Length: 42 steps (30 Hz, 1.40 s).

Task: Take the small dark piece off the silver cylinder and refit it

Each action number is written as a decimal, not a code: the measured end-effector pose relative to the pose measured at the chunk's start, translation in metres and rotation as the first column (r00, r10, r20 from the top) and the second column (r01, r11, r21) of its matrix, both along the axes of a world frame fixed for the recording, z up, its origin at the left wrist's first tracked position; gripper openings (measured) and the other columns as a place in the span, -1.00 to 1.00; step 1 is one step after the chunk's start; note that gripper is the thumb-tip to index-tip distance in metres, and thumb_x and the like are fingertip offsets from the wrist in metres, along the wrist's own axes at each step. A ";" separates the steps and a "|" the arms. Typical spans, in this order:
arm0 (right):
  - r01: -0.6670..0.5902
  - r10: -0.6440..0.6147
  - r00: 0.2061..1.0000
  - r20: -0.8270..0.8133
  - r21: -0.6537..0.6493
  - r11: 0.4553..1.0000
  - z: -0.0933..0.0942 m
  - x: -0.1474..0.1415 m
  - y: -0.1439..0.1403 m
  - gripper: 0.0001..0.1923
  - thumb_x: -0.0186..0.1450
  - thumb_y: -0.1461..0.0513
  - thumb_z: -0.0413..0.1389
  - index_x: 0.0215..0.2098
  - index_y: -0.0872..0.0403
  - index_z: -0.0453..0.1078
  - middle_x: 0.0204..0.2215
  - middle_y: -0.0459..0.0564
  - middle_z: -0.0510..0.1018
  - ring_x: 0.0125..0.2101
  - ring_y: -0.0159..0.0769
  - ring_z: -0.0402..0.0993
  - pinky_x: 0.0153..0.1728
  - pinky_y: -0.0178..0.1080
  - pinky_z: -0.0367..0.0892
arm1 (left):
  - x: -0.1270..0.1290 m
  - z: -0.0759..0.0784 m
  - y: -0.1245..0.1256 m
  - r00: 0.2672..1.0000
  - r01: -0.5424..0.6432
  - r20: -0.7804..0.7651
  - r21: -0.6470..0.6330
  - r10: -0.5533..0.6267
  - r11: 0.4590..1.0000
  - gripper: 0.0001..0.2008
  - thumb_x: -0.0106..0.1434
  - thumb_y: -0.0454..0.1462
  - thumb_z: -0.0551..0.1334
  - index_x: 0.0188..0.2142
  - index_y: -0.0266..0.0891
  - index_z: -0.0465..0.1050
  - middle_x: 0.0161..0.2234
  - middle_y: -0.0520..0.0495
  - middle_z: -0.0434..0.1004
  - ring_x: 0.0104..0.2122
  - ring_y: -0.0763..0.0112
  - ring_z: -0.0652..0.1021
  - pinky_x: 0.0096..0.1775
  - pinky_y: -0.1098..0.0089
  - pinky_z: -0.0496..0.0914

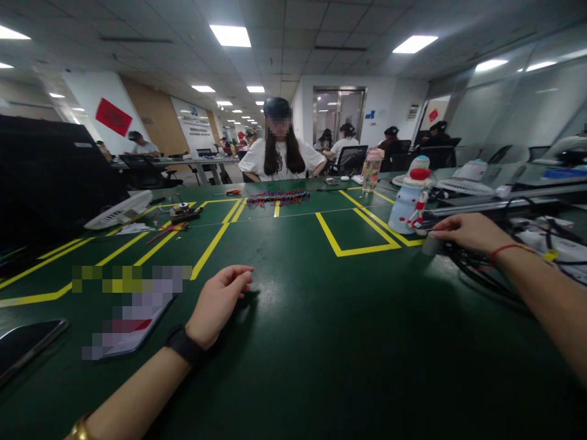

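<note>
My right hand (468,233) reaches to the right side of the green table (293,342). Its thumb and fingertips are closed on the top of a small grey cylinder (430,245); I cannot make out what kind of thing it is. Just behind stands a light-blue bottle (403,208) with red-and-white decorations, beside the fingers but apart from them. My left hand (222,300), a dark band on its wrist, lies on the table left of the middle. Its fingers are curled in toward the thumb, and no object shows in them.
Black cables (472,269) lie beneath my right forearm. At left are a phone-like slab (34,342) and a blurred flat item (137,324). Bundled wires (279,197), a screwdriver (233,192) and a clear bottle (371,171) stand farther back. A person (279,153) faces me across the table.
</note>
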State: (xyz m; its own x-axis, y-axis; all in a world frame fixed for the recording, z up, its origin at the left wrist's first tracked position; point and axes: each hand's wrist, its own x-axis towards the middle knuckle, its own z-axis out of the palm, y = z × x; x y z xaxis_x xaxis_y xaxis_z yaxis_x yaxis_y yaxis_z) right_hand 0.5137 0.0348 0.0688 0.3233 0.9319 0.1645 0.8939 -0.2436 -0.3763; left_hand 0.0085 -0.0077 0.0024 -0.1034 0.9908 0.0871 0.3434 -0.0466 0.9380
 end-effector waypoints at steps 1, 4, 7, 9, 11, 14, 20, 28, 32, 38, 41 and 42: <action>0.007 -0.007 1.000 0.003 -0.008 1.000 -0.001 0.001 0.002 -0.70 0.04 0.13 0.18 -0.31 0.14 0.52 -0.37 0.04 0.54 -0.36 -0.33 0.37 -0.27 -0.28 0.14 | 0.000 0.000 0.000 1.000 0.001 0.001 0.000 -0.001 1.000 -0.62 0.07 -0.05 0.21 -0.18 -0.22 0.45 -0.33 -0.04 0.50 -0.37 0.38 0.47 -0.38 0.42 0.31; 0.046 -0.046 0.999 0.011 -0.016 0.999 -0.004 0.005 0.005 -0.68 0.04 0.11 0.18 -0.31 0.14 0.52 -0.39 0.03 0.53 -0.37 -0.31 0.37 -0.30 -0.28 0.15 | -0.001 -0.002 0.002 1.000 -0.001 0.002 -0.005 0.001 1.000 -0.63 0.08 -0.06 0.21 -0.19 -0.22 0.44 -0.34 -0.02 0.48 -0.38 0.40 0.46 -0.38 0.43 0.31; 0.055 -0.055 0.998 -0.001 -0.031 0.998 -0.006 0.008 0.007 -0.68 0.02 0.09 0.20 -0.33 0.13 0.52 -0.40 0.00 0.53 -0.38 -0.32 0.37 -0.31 -0.29 0.16 | -0.001 -0.002 0.003 1.000 0.001 0.002 -0.014 -0.001 1.000 -0.65 0.10 -0.07 0.20 -0.18 -0.22 0.43 -0.34 -0.02 0.47 -0.39 0.42 0.44 -0.39 0.45 0.30; 0.063 -0.063 0.998 -0.011 -0.032 0.998 -0.005 0.009 0.006 -0.66 0.02 0.07 0.20 -0.32 0.13 0.52 -0.39 0.01 0.53 -0.38 -0.33 0.37 -0.32 -0.30 0.16 | 0.000 -0.002 0.004 1.000 -0.003 0.004 -0.019 0.003 1.000 -0.66 0.10 -0.08 0.20 -0.18 -0.22 0.43 -0.34 -0.02 0.47 -0.39 0.43 0.44 -0.39 0.46 0.30; 0.093 -0.093 0.996 -0.012 -0.011 0.996 -0.004 0.008 0.006 -0.63 0.03 0.05 0.18 -0.29 0.14 0.51 -0.37 0.04 0.53 -0.38 -0.32 0.37 -0.32 -0.29 0.15 | 0.000 -0.002 0.003 1.000 -0.005 0.007 -0.019 0.006 1.000 -0.65 0.09 -0.08 0.20 -0.19 -0.21 0.44 -0.34 -0.02 0.48 -0.39 0.42 0.45 -0.40 0.46 0.30; 0.123 -0.122 0.992 -0.019 0.006 0.992 -0.005 0.006 0.005 -0.62 0.04 0.05 0.17 -0.27 0.15 0.50 -0.35 0.08 0.52 -0.37 -0.32 0.36 -0.32 -0.27 0.14 | 0.001 -0.001 0.002 1.000 -0.009 0.006 -0.010 0.009 1.000 -0.65 0.08 -0.08 0.21 -0.20 -0.21 0.45 -0.33 -0.02 0.49 -0.39 0.41 0.45 -0.40 0.45 0.30; 0.113 -0.115 0.991 -0.062 -0.027 0.993 -0.007 0.003 0.003 -0.54 0.04 -0.02 0.15 -0.26 0.16 0.49 -0.36 0.08 0.51 -0.39 -0.36 0.34 -0.33 -0.27 0.13 | 0.001 0.000 0.000 1.000 -0.002 0.008 -0.023 0.002 1.000 -0.66 0.10 -0.08 0.20 -0.18 -0.23 0.43 -0.32 -0.03 0.47 -0.37 0.40 0.44 -0.38 0.45 0.29; 0.123 -0.124 0.990 -0.062 -0.018 0.992 -0.004 0.004 0.004 -0.65 0.09 0.08 0.13 -0.32 0.19 0.51 -0.39 0.10 0.50 -0.41 -0.37 0.31 -0.28 -0.23 0.12 | -0.001 -0.003 0.003 1.000 0.012 0.000 -0.025 -0.012 1.000 -0.67 0.13 -0.09 0.19 -0.17 -0.21 0.42 -0.29 -0.03 0.46 -0.35 0.41 0.44 -0.37 0.45 0.29; 0.043 -0.051 0.987 -0.150 -0.051 0.998 -0.003 0.006 0.001 -0.65 0.09 0.16 0.14 -0.18 0.15 0.47 -0.30 0.07 0.52 -0.40 -0.42 0.36 -0.31 -0.29 0.17 | -0.001 -0.004 0.004 1.000 0.016 0.004 -0.023 -0.016 1.000 -0.66 0.13 -0.07 0.19 -0.17 -0.21 0.42 -0.31 -0.03 0.47 -0.35 0.40 0.44 -0.37 0.44 0.29; 0.017 -0.026 0.990 -0.135 -0.064 0.998 -0.008 0.009 0.001 -0.55 -0.10 0.11 0.27 -0.28 0.18 0.40 -0.33 0.14 0.50 -0.45 -0.36 0.37 -0.44 -0.28 0.19 | 0.001 -0.001 0.001 1.000 0.008 -0.002 -0.031 -0.008 0.999 -0.65 0.12 -0.08 0.19 -0.17 -0.22 0.42 -0.31 -0.04 0.47 -0.35 0.39 0.44 -0.36 0.43 0.28; 0.020 -0.022 0.996 -0.084 -0.024 1.000 -0.006 0.003 0.002 -0.58 -0.11 0.09 0.27 -0.34 0.16 0.40 -0.39 0.11 0.50 -0.46 -0.35 0.36 -0.40 -0.24 0.20 | 0.001 0.000 0.001 1.000 0.012 0.001 -0.028 -0.012 1.000 -0.67 0.13 -0.09 0.18 -0.17 -0.22 0.42 -0.31 -0.05 0.46 -0.35 0.39 0.44 -0.36 0.43 0.28; 0.005 -0.005 0.996 -0.092 0.003 1.000 -0.005 -0.004 0.002 -0.57 -0.10 0.08 0.27 -0.32 0.15 0.40 -0.39 0.09 0.50 -0.45 -0.34 0.37 -0.39 -0.25 0.21 | 0.001 0.000 0.001 1.000 0.011 0.001 -0.026 -0.011 1.000 -0.67 0.13 -0.09 0.18 -0.17 -0.23 0.42 -0.31 -0.04 0.46 -0.35 0.39 0.43 -0.36 0.43 0.28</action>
State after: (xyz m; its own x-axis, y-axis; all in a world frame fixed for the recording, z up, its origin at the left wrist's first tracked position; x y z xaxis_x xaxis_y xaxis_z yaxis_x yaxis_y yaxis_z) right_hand 0.5094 0.0372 0.0643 0.3417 0.9298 0.1370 0.8541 -0.2464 -0.4580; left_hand 0.0100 -0.0067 0.0022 -0.0926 0.9938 0.0612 0.3425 -0.0259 0.9391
